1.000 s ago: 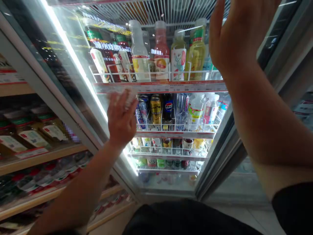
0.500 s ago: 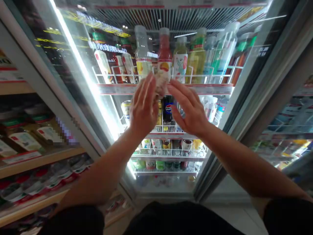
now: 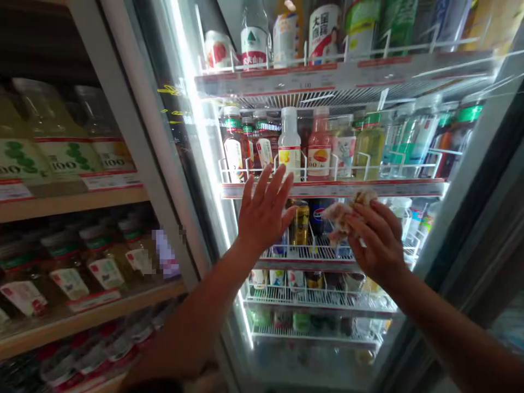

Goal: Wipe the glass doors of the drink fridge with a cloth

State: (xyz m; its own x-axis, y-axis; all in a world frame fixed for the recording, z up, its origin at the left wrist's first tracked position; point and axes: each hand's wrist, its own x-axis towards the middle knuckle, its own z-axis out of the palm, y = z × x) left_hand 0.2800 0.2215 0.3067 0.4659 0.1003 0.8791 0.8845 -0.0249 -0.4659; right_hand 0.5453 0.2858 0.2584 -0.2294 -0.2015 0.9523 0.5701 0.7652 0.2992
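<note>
My right hand (image 3: pixel 379 240) grips a crumpled, pale pinkish-beige cloth (image 3: pixel 341 218) in front of the lit drinks fridge. Its fingers are wrapped over the cloth's right side. To the left, my left hand (image 3: pixel 266 210) is raised with fingers spread, palm toward the fridge, holding nothing. Reflections show a glass door (image 3: pixel 180 109) between me and the shelves; whether the left palm touches it I cannot tell. Behind the hands stand bottles on wire-fronted shelves, among them a pink-red drink bottle (image 3: pixel 320 147) and a gold can (image 3: pixel 301 221).
A fridge shelf edge (image 3: pixel 286 190) with a price strip runs behind both hands. A bright light strip (image 3: pixel 200 131) follows the door's left side. On the left, wooden shelves (image 3: pixel 73 206) hold rows of juice bottles (image 3: pixel 98 267). A dark door frame (image 3: pixel 462 245) borders the right.
The cloth, earlier between both hands, is now in my right hand. My hands have moved apart, and the left one has spread its fingers. The view has turned left and up.
</note>
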